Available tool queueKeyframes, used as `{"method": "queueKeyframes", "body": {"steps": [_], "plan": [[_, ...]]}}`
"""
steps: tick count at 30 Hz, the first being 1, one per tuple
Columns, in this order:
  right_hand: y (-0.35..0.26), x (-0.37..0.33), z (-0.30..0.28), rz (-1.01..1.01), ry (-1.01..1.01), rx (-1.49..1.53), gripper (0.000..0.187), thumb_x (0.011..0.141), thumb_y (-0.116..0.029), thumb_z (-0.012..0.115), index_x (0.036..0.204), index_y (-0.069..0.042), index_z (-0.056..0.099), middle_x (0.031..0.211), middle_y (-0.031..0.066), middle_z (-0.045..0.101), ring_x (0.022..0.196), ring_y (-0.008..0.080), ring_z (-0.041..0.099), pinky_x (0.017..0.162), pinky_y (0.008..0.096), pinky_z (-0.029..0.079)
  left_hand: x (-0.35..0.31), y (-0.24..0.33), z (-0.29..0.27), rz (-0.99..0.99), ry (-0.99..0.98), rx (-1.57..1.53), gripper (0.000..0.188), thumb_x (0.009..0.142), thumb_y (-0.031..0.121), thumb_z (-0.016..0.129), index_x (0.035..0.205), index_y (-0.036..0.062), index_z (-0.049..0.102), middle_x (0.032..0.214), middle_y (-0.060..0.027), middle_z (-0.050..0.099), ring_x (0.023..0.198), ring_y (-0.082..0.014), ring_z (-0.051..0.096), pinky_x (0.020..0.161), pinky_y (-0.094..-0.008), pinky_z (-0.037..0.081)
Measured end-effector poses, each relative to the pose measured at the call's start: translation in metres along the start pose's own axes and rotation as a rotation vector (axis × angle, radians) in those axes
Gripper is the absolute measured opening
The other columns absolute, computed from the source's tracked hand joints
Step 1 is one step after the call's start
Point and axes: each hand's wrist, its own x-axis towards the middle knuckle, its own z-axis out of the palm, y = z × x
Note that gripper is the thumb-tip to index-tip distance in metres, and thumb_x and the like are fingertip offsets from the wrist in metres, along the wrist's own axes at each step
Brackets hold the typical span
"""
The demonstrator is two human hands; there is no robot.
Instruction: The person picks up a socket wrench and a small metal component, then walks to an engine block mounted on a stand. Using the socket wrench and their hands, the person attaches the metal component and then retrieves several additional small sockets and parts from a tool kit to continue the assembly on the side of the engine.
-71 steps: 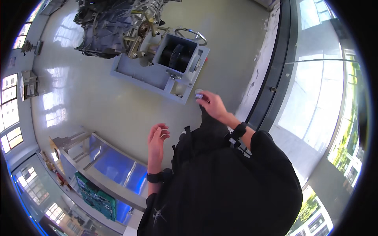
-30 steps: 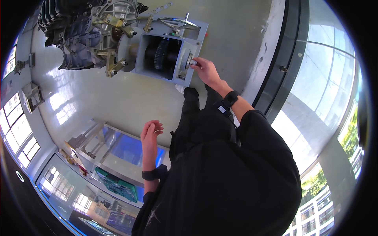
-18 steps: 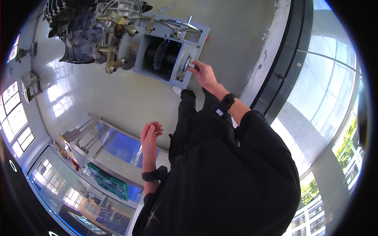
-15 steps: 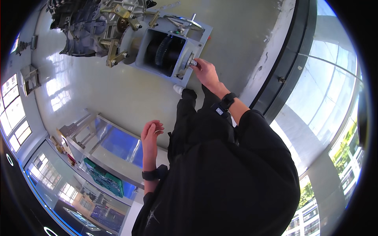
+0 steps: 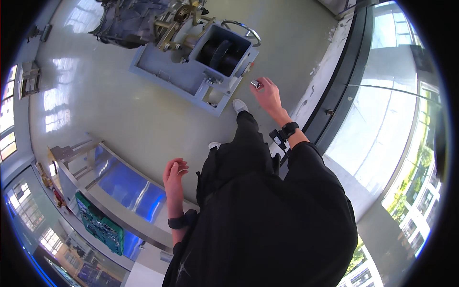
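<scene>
My right hand [image 5: 268,96] holds a short, shiny metal cylinder, by its look a chrome socket [image 5: 256,84], pinched between thumb and fingers. It is in the air to the right of the grey box housing [image 5: 224,50] of a floor stand, apart from it. Inside that open housing a dark toothed wheel [image 5: 220,54] shows. A large metal gearbox or engine casing [image 5: 129,24] is mounted on the stand's left side through brass-coloured brackets. My left hand [image 5: 175,173] hangs in front of my body, fingers loosely curled and holding nothing.
The stand's blue-grey base frame [image 5: 167,83] lies on the floor, with a handwheel [image 5: 253,34] behind the housing. At lower left is a metal-framed bench [image 5: 143,213] with a green circuit-board-like panel [image 5: 98,224]. A dark-framed glass wall [image 5: 330,112] runs along the right.
My right hand has come away from the housing's side with the socket in its fingers. My body has turned and stepped, so the stand sits differently in view. My left hand stays loosely curled.
</scene>
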Motion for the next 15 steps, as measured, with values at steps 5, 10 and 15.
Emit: {"method": "queueKeyframes", "body": {"steps": [5, 10, 15], "plan": [[-0.092, -0.052, 0.020, -0.182, -0.078, 0.105, 0.018, 0.080, -0.010, 0.072, 0.081, 0.001, 0.057, 0.069, 0.0062, 0.054, 0.064, 0.0127, 0.050, 0.061, 0.0292, 0.044, -0.037, -0.047, -0.082, 0.029, 0.040, -0.104, 0.024, 0.103, 0.020, 0.050, 0.112, 0.0025, 0.064, 0.100, -0.0069, 0.067, 0.090, -0.0140, 0.063, 0.080, -0.0285, 0.050], [-0.190, -0.112, 0.079, -0.175, -0.370, 0.130, 0.029, 0.079, -0.010, 0.072, 0.070, 0.000, 0.047, 0.060, 0.0022, 0.041, 0.060, 0.0073, 0.036, 0.052, 0.0283, 0.035, -0.082, -0.090, -0.157, 0.076, 0.182, -0.205, 0.024, 0.102, 0.021, 0.052, 0.112, 0.0027, 0.064, 0.099, -0.0062, 0.068, 0.088, -0.0127, 0.063, 0.079, -0.0271, 0.049], [-0.261, -0.171, 0.149, -0.325, -0.672, 0.170, 0.033, 0.081, -0.012, 0.073, 0.068, 0.000, 0.044, 0.058, 0.0016, 0.038, 0.060, 0.0067, 0.034, 0.050, 0.0292, 0.032, -0.119, -0.125, -0.206, 0.108, 0.363, -0.359, 0.022, 0.102, 0.019, 0.052, 0.110, 0.0031, 0.065, 0.096, -0.0055, 0.068, 0.087, -0.0122, 0.063, 0.078, -0.0270, 0.050]]}}
